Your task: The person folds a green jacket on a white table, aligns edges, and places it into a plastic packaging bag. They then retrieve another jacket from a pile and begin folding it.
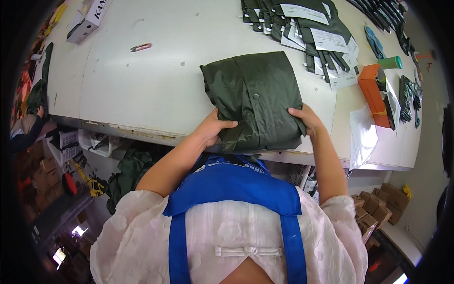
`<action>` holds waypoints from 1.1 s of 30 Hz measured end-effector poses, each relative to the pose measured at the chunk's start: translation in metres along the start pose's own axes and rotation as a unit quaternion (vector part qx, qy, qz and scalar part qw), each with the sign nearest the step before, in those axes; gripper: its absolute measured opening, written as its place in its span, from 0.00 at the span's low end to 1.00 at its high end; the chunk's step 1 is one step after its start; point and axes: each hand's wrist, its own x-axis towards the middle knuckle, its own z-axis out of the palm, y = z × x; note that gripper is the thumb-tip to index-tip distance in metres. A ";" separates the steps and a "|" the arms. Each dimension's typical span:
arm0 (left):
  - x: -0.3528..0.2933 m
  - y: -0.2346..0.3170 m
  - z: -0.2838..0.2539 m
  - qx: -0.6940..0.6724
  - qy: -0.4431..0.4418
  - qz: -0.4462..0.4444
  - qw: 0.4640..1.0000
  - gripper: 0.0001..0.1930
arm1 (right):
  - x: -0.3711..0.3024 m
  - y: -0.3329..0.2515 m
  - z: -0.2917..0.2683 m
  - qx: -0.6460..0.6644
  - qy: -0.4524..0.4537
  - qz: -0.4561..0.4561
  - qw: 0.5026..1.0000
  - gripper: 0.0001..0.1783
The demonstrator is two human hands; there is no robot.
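Note:
A folded dark green garment (269, 90) of smooth, slightly shiny cloth, with a snap button on its front, lies at the near edge of the white table. Its lower end reaches that edge. My left hand (213, 127) grips its left side, thumb on top and the fingers hidden under the cloth. On the opposite side my right hand (306, 117) holds the garment the same way, its thumb pressing on the top and the other fingers mostly out of sight.
Small pink-handled thread snips (141, 47) lie on the white table (142, 85). Several dark green packets with white paper slips (328, 40) are piled at the back right. An orange box (373, 94) stands at right; a white box (90, 21) is at far left, near another person's hand (40, 112).

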 end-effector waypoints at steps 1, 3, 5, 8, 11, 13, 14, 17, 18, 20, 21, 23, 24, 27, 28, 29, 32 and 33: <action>0.000 0.002 0.003 0.010 0.012 -0.008 1.000 0.35 | 0.005 -0.015 0.006 -0.066 -0.005 0.017 0.998 0.41; 0.002 -0.019 0.005 0.101 0.047 0.002 0.994 0.31 | 0.022 -0.023 0.006 -0.196 0.007 0.006 0.980 0.42; 0.003 -0.044 0.011 0.144 0.096 0.038 0.984 0.23 | 0.035 -0.026 0.010 -0.438 0.066 -0.112 0.890 0.38; 0.012 -0.060 0.029 0.011 0.157 -0.002 0.987 0.19 | 0.031 -0.023 0.062 -0.660 0.176 -0.118 0.720 0.27; 0.020 -0.065 0.028 -0.017 0.191 -0.063 0.979 0.13 | 0.005 -0.019 0.108 -0.640 0.123 -0.202 0.731 0.42; 0.019 -0.061 0.026 -0.027 0.140 -0.102 0.985 0.11 | -0.020 -0.003 0.138 -0.685 0.085 -0.289 0.663 0.59; 0.014 -0.057 0.029 -0.046 0.123 -0.105 0.986 0.11 | -0.031 0.004 0.147 -0.714 0.082 -0.312 0.621 0.68; -0.013 -0.034 0.041 -0.124 0.028 -0.128 0.984 0.14 | -0.022 0.023 0.144 -0.769 0.087 -0.266 0.575 0.71; -0.011 -0.039 0.036 -0.090 0.003 -0.131 0.987 0.14 | -0.020 0.026 0.143 -0.778 0.090 -0.251 0.569 0.72; -0.005 -0.055 0.023 -0.016 -0.044 -0.140 0.989 0.14 | -0.011 0.027 0.140 -0.786 0.090 -0.250 0.558 0.67; -0.016 -0.034 0.023 0.069 -0.105 -0.125 0.984 0.13 | -0.006 0.025 0.135 -0.791 0.081 -0.242 0.556 0.66; -0.037 -0.006 0.016 0.157 -0.135 -0.088 0.974 0.15 | 0.001 0.013 0.133 -0.765 0.072 -0.204 0.607 0.61; -0.047 0.010 0.012 0.202 -0.153 -0.069 0.965 0.16 | 0.002 0.005 0.129 -0.750 0.069 -0.205 0.625 0.57; -0.058 0.102 -0.018 0.284 0.057 0.159 0.944 0.24 | -0.011 -0.016 0.140 -0.727 0.057 -0.210 0.651 0.50; -0.050 0.112 -0.034 0.348 0.205 0.336 0.851 0.26 | -0.023 -0.024 0.153 -0.718 0.038 -0.214 0.661 0.49; -0.042 0.120 -0.045 0.276 0.108 0.263 0.918 0.27 | -0.036 -0.030 0.164 -0.727 0.015 -0.234 0.645 0.49; -0.026 0.126 -0.065 0.199 -0.102 0.085 0.971 0.27 | -0.058 -0.038 0.179 -0.681 -0.063 -0.223 0.695 0.53; -0.035 0.121 -0.070 0.246 -0.111 0.075 0.960 0.27 | -0.062 -0.046 0.182 -0.640 -0.064 -0.081 0.761 0.59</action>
